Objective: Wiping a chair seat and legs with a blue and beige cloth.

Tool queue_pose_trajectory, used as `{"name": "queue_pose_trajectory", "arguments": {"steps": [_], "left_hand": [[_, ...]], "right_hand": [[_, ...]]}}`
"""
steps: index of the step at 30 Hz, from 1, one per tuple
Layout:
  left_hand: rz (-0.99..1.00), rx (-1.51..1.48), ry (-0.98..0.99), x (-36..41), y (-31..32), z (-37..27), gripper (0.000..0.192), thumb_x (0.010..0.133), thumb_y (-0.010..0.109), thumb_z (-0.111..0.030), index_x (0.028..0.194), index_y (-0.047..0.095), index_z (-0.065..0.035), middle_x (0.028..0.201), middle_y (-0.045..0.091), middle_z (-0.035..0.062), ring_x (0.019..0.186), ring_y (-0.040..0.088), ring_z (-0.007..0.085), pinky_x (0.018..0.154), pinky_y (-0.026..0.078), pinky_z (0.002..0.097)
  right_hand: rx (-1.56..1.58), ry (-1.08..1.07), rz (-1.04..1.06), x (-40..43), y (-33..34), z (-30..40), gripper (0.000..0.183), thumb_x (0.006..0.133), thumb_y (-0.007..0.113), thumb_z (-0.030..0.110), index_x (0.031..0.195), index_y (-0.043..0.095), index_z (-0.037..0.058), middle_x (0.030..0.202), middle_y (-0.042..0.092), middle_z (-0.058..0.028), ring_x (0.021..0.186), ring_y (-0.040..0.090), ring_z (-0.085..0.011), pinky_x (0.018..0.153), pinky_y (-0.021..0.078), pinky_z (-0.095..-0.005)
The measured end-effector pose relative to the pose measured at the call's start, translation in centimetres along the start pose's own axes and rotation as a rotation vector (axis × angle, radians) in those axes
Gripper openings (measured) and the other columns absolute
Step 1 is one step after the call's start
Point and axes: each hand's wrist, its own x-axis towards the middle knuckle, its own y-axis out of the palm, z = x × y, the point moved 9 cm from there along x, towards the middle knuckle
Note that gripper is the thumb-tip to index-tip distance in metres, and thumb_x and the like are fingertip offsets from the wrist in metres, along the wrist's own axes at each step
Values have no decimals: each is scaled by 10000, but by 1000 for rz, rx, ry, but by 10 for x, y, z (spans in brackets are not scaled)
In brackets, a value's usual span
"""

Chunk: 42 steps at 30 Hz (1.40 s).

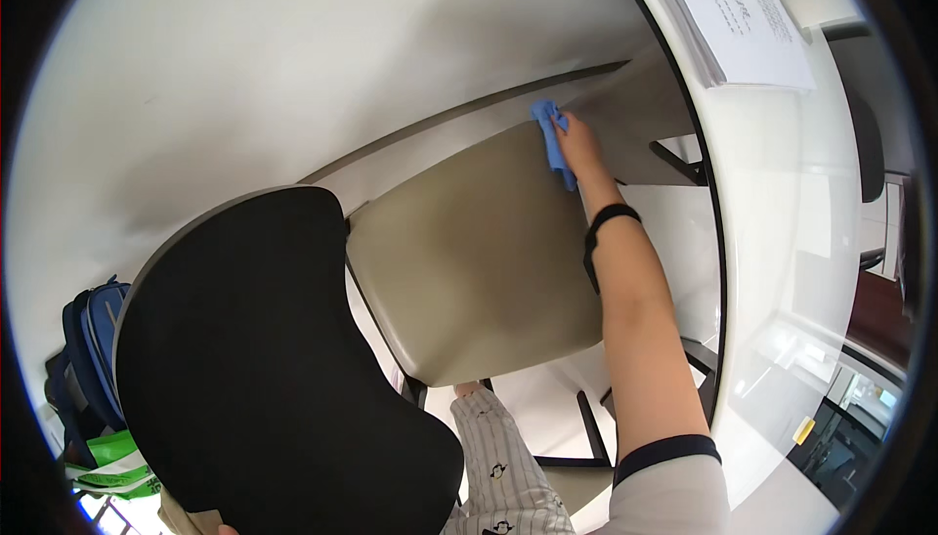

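Observation:
My right hand grips a crumpled blue cloth. The cloth hangs over the far right corner and side edge of a beige, padded chair seat. A black band circles my right wrist. At the seat's left, a broad black curved panel of the chair covers much of the lower left view. Of my left hand, only a fingertip shows at the bottom edge, beside the panel and a beige piece; the rest is out of view.
A white wall rises behind the chair. A white table with a dark edge curves along the right, bearing a stack of printed papers. A blue backpack and a green bag lie at left. Another chair's seat shows below.

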Motion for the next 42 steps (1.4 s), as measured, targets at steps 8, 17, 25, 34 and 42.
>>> {"name": "queue_pose_trajectory", "arguments": {"steps": [8,17,25,34,42], "left_hand": [[23,-43,-98,-17,5,6,450,908,394,-212,1269,393,56,1223,504,190,1054,520,275,926,404,400],[95,-243,-338,-38,-35,14,467,928,432,-264,1253,437,71,1231,527,192,1094,520,286,949,422,386],[240,566,310,-33,-4,-21,443,966,364,-286,1312,384,-10,1290,445,230,1162,472,264,940,450,382],[380,233,367,-21,-15,-29,372,984,331,-180,1225,446,79,1151,570,204,977,600,229,851,508,321],[171,261,514,-13,4,-44,432,915,494,-153,1299,379,10,1301,453,127,1149,477,194,1001,345,305]], "right_hand": [[465,85,-59,-71,3,-50,514,854,580,429,1195,529,49,1072,625,-193,1018,596,-326,859,455,-377],[498,382,-89,-304,1,-152,354,885,575,274,1114,569,4,1015,640,-194,982,610,-311,832,457,-371],[249,692,-646,-417,6,-115,407,830,585,153,1190,472,1,1028,609,-206,958,601,-336,827,455,-397],[988,801,-543,-483,179,70,539,790,631,188,1259,434,10,1065,603,-185,1009,575,-300,874,437,-372],[1530,892,23,-531,262,77,530,749,668,168,1217,472,16,990,615,-130,891,589,-225,782,467,-357]]}}
